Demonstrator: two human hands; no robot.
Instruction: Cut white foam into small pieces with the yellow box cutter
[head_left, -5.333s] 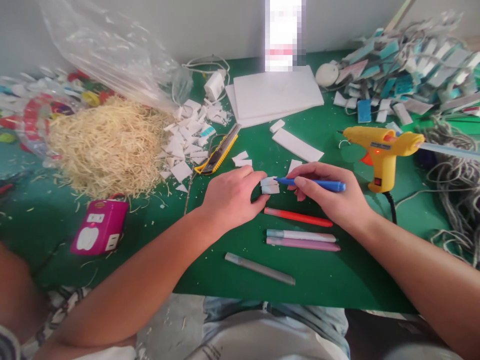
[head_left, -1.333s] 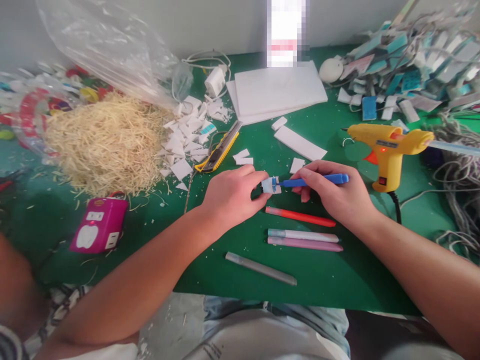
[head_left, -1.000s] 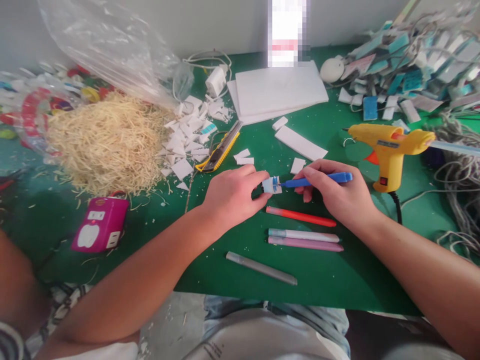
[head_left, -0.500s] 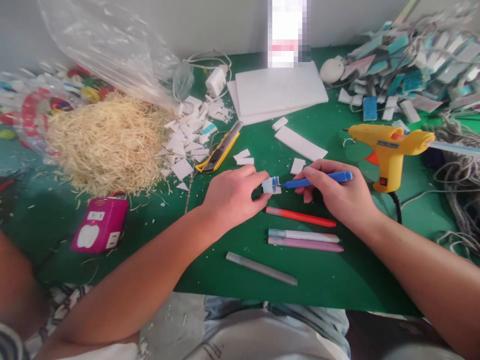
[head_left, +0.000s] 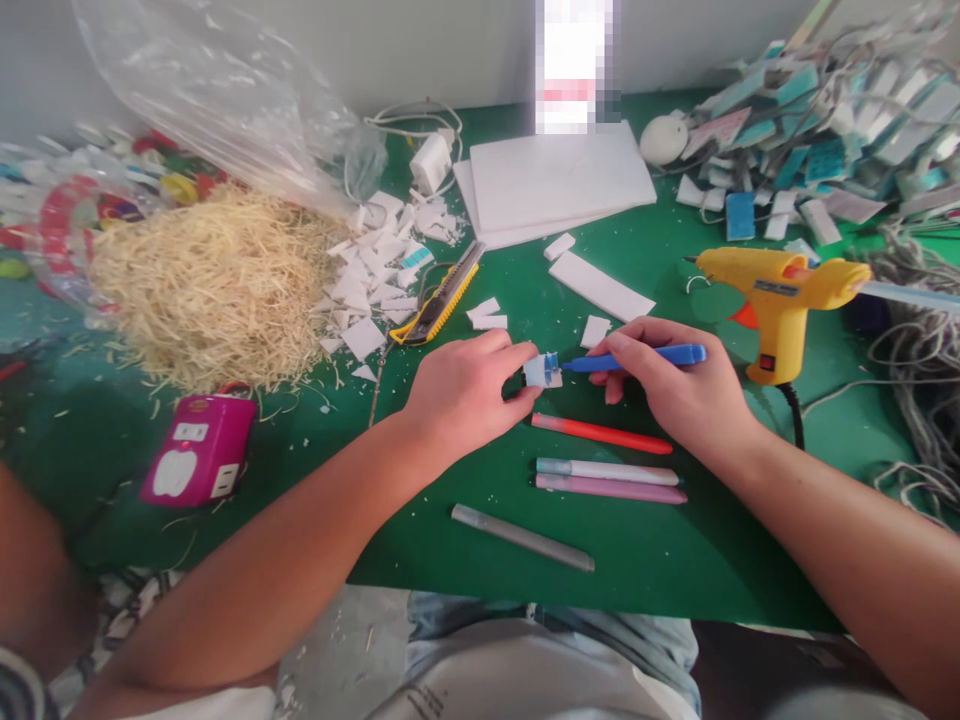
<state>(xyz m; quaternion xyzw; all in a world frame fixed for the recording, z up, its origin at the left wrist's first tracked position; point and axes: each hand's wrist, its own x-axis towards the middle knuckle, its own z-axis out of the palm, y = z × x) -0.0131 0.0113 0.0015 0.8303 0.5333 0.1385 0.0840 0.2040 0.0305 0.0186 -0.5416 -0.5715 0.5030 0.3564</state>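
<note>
My left hand [head_left: 476,392] pinches a small white foam piece [head_left: 537,373] between thumb and forefinger; blue ink marks its right part. In my right hand [head_left: 656,375] is a blue marker pen [head_left: 634,358], its tip pointing left at the inked end of the piece. Whether the tip touches I cannot tell. Below my hands lie a red marker [head_left: 604,434], a white marker with teal ends [head_left: 609,471], a pink marker [head_left: 611,488] and a grey marker [head_left: 523,537].
A yellow glue gun [head_left: 776,300] stands to the right. Behind my left hand are a utility knife [head_left: 439,300] and white scraps [head_left: 367,285]. White foam sheets [head_left: 562,180] lie at the back. Wood shavings [head_left: 217,285] and a magenta box [head_left: 199,450] are left; another person's arm [head_left: 37,580] shows at lower left.
The marker's tip has shifted very slightly at the piece, and a little more blue shows there. My hands otherwise stay in place.
</note>
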